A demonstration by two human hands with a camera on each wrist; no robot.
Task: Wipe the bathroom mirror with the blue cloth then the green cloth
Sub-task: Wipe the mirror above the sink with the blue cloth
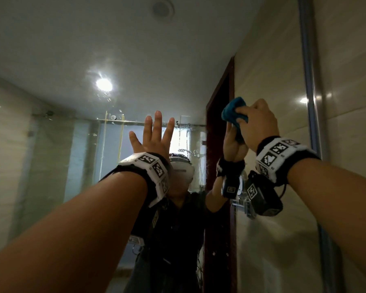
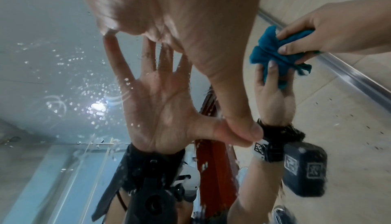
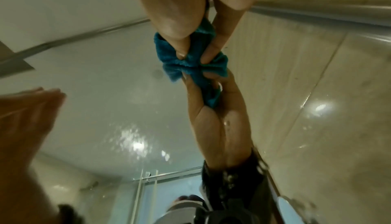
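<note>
- The mirror (image 1: 72,49) fills most of the head view; its metal edge strip (image 1: 309,81) runs down the right side, next to the tiled wall (image 1: 351,60).
- The left hand (image 1: 154,138) is raised flat against the glass, with its fingers (image 1: 157,123) straight and spread. It holds nothing.
- In the left wrist view the thumb tip of the left hand (image 2: 190,18) meets its own reflection on the glass, which shows contact at that point.
- The right hand (image 1: 260,121) is raised near the right edge of the mirror, beside the metal edge strip.
- The fingers (image 3: 175,43) of the right hand are curled and pinch the blue cloth (image 1: 234,112), which is bunched into a wad.
- The blue cloth sits against the glass and meets its own reflection there; this is clearest in the right wrist view, where the blue cloth (image 3: 190,63) joins its mirrored copy.
- Water droplets (image 2: 88,90) and curved streaks lie on the glass to the left of the left hand, around the reflected ceiling light (image 1: 104,84).
- Each wrist carries a band with black-and-white coded markers: the left band (image 1: 152,172) and the right band (image 1: 281,155).
- The glass reflects a person in dark clothing wearing a white headset (image 1: 182,168), a glass shower screen (image 1: 89,149) and a dark red door frame (image 1: 220,123).
- The two hands are well apart on the glass, the right one slightly higher.
</note>
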